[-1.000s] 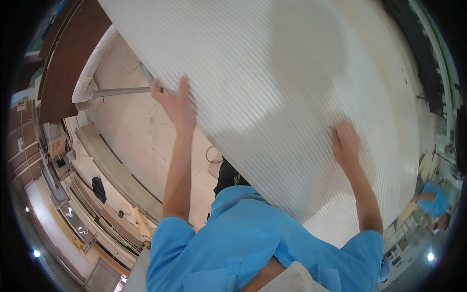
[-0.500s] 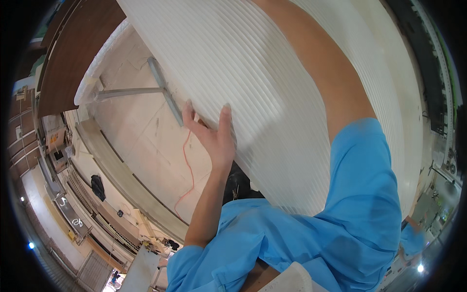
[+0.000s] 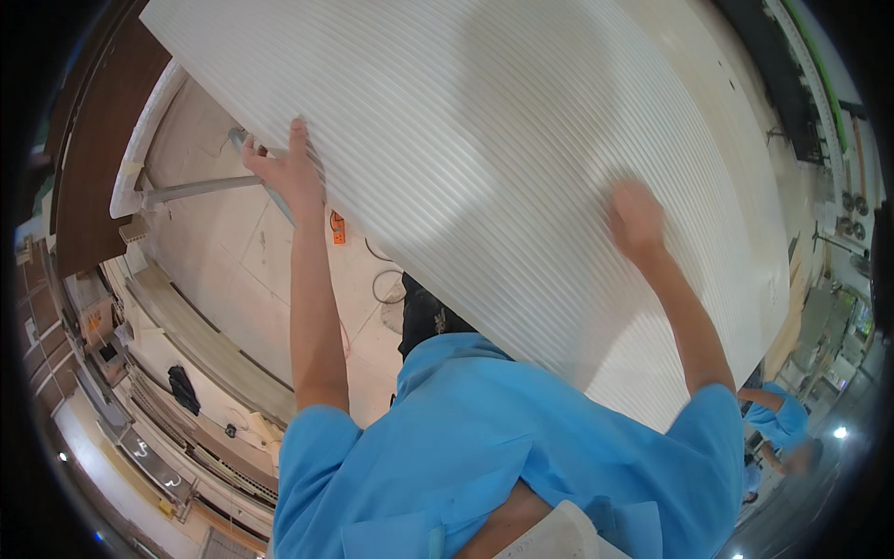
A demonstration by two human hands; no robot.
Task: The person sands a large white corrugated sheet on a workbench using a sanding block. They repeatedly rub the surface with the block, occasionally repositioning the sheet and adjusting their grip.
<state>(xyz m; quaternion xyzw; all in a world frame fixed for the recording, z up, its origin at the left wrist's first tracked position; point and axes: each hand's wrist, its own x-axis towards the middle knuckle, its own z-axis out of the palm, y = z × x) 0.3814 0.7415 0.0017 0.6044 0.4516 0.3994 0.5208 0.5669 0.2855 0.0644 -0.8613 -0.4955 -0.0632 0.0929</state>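
A large white panel (image 3: 400, 130) with fine parallel ribs spreads in front of me, its left edge running slantwise from the far left toward my waist. My left hand (image 3: 296, 182) holds that edge, thumb on the ribbed face and fingers curled at the rim, partly hidden beneath it. Over the right part of the panel is my right hand (image 3: 637, 222), smeared by motion. Its fingers cannot be made out, nor whether it touches the surface. A shadow falls across the middle of the ribs.
Below the left edge lies a pale floor with an orange power strip (image 3: 338, 228), a cable and a grey metal bar (image 3: 205, 189). A dark brown board (image 3: 93, 177) stands at far left. Long boards (image 3: 209, 326) lie at left. Another person in blue (image 3: 780, 416) is at right.
My left hand has shifted left and farther along the panel edge. My right hand has come back from the far side toward the panel's right part. More of the panel shows at left.
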